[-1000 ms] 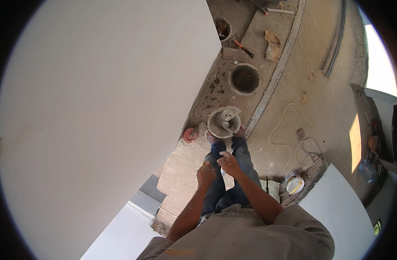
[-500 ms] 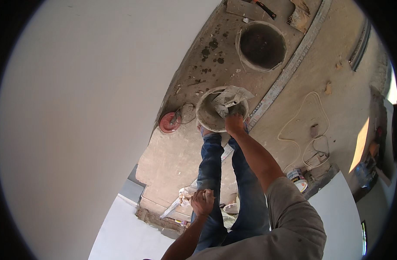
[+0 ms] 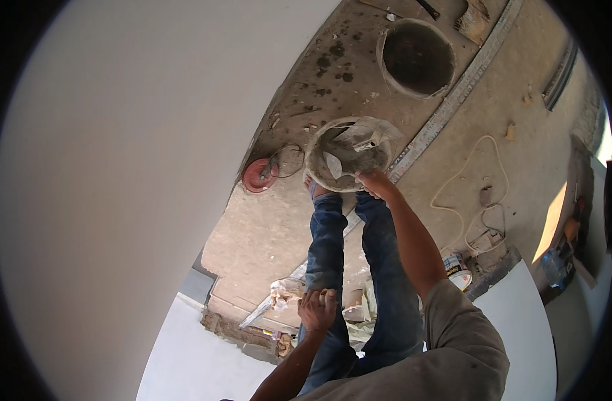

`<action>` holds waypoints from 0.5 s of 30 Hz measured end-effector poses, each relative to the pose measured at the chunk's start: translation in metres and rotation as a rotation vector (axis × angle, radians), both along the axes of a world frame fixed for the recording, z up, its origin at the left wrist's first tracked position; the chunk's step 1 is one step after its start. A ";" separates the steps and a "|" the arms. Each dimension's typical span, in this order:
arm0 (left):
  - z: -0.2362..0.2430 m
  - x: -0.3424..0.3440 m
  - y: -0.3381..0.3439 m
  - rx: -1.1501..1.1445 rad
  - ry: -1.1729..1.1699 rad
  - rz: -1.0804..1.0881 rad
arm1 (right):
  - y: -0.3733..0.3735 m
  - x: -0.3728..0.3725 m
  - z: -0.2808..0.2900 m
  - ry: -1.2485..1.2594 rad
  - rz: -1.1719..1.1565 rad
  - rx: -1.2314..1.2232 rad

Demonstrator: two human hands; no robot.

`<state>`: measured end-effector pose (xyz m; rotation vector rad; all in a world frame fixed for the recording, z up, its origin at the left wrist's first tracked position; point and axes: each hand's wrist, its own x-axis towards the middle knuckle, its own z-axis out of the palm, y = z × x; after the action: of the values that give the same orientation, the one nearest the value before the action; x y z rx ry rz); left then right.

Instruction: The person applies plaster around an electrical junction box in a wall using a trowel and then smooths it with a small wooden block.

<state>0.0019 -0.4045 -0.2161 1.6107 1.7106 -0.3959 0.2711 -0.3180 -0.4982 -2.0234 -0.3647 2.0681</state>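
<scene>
My right hand [image 3: 377,184] is closed round the handle of a small trowel [image 3: 332,164], at the near right rim of a mortar-smeared bucket [image 3: 312,164]. The trowel's pale blade is over the inside of the bucket. A wide grey plastering trowel [image 3: 383,131] lies across the bucket's far right side, partly inside. The bucket stands on the floor by my feet, with grey paste in it. My left hand [image 3: 317,309] rests on my left leg, its fingers curled; whether they hold anything is hidden.
Farther off stands a second bucket [image 3: 384,63] with dark contents. A long metal straightedge [image 3: 446,110] runs diagonally across the floor. A red disc-shaped thing [image 3: 258,176] lies beside the pale wall [image 3: 132,167] on the left. To the right are a cord [image 3: 434,200] and a paint tub [image 3: 457,271].
My right hand has come up out of the bucket, back to its near right rim, and the small trowel's blade now shows. My left hand has stayed on my leg.
</scene>
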 end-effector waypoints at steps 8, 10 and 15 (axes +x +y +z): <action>-0.013 -0.007 0.003 0.028 0.039 -0.110 | -0.019 0.034 0.044 0.306 -0.275 -0.099; -0.009 -0.002 0.016 0.027 0.081 -0.064 | -0.016 0.037 0.102 0.376 -0.396 -0.066; 0.007 0.002 0.036 -0.051 0.131 -0.042 | -0.018 0.056 0.271 0.490 -0.360 0.332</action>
<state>0.0037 -0.3686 -0.2091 1.6169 1.7508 -0.5727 0.3274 -0.3360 -0.2271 -1.2381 -0.2119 2.0205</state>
